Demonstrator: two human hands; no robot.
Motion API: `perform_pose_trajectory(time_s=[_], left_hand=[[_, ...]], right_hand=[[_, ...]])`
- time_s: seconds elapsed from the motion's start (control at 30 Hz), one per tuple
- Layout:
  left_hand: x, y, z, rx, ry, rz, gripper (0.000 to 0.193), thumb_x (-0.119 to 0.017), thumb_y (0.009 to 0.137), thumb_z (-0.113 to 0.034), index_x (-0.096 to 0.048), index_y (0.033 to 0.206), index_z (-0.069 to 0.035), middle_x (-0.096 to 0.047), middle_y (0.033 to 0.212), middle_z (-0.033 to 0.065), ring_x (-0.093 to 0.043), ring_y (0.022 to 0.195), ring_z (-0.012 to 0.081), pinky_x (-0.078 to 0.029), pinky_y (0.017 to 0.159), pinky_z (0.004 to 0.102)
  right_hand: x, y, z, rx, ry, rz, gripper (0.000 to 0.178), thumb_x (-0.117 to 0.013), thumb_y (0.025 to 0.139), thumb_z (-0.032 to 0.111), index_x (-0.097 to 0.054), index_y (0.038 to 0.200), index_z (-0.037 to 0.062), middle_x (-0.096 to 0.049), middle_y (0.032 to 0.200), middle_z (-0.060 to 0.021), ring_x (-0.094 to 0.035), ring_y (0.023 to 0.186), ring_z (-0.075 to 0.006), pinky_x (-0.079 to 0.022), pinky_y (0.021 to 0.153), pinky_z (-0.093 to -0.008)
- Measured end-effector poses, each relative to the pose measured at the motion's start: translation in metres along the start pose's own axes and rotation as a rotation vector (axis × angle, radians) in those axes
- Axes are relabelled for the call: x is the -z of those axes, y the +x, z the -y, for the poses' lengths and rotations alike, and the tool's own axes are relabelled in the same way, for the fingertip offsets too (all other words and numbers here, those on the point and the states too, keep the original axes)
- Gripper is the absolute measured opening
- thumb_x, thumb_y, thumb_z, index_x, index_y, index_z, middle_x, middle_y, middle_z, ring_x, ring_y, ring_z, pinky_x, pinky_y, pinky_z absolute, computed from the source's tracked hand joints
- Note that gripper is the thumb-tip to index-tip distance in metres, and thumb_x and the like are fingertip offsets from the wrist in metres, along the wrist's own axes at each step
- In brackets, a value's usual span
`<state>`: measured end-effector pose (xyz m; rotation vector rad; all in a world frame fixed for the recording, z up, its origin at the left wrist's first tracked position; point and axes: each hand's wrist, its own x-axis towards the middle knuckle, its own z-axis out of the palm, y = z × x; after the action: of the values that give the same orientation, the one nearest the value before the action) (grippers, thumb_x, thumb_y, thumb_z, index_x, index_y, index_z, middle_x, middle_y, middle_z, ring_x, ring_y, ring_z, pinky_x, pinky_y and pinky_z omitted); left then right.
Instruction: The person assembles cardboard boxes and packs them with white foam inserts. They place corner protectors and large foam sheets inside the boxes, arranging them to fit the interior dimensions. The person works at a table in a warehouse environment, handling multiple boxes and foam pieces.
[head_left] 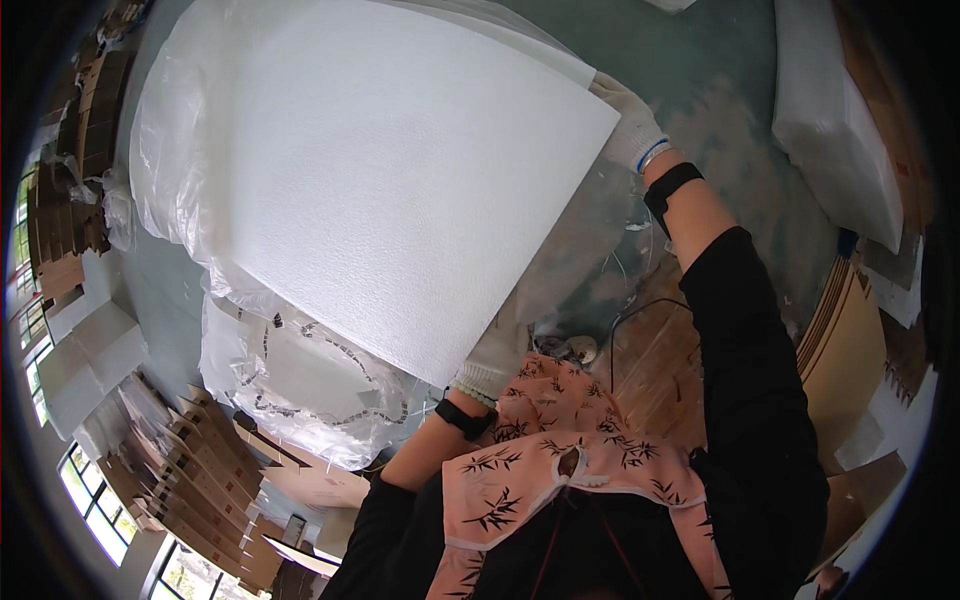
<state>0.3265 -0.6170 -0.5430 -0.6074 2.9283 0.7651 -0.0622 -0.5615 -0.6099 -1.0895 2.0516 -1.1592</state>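
Note:
A large white foam sheet point(400, 180) with a finely textured face fills the upper middle, tilted so one corner points toward me. My right hand point(632, 125), in a white knitted glove with a blue cuff line, grips its right corner, fingers partly hidden behind the edge. At the near corner my left hand point(497, 362), gloved too, holds the edge from beneath; most of its fingers are hidden by the sheet. Clear plastic film point(175, 150) bunches along the sheet's left side. Below that lies a plastic-wrapped white bundle point(300, 380) with dark printed marks.
Stacks of folded cardboard point(185, 470) stand at the lower left, with more cardboard point(75, 190) along the left wall. At right are a wrapped white stack point(840, 120) and upright tan boards point(835, 340). The green floor point(720, 130) shows worn patches and scraps.

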Motion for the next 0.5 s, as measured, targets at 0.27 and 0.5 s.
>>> perform_pose_trajectory(time_s=[0.27,0.5], left_hand=[[-0.024,-0.027,0.01,0.176,-0.092,0.037,0.049,-0.065,0.087,-0.028,-0.063,0.131,-0.004,-0.064,0.124,0.0242,-0.065,0.106,0.0411,-0.052,0.094,0.0489],[-0.045,-0.078,0.063,0.265,-0.153,0.161,0.057,-0.064,0.086,-0.015,-0.052,0.139,-0.002,-0.056,0.135,0.0253,-0.056,0.122,0.0431,-0.045,0.105,0.046]], right_hand=[[-0.038,0.003,0.055,-0.573,1.018,-0.344,0.034,-0.055,0.1,0.022,-0.056,0.13,0.0047,-0.063,0.125,-0.0061,-0.062,0.111,-0.0176,-0.054,0.093,-0.0308],[-0.046,-0.019,0.032,0.098,-0.59,0.119,0.025,-0.059,0.093,0.021,-0.068,0.116,0.0177,-0.064,0.123,0.0037,-0.047,0.13,-0.0174,-0.037,0.112,-0.0315]])
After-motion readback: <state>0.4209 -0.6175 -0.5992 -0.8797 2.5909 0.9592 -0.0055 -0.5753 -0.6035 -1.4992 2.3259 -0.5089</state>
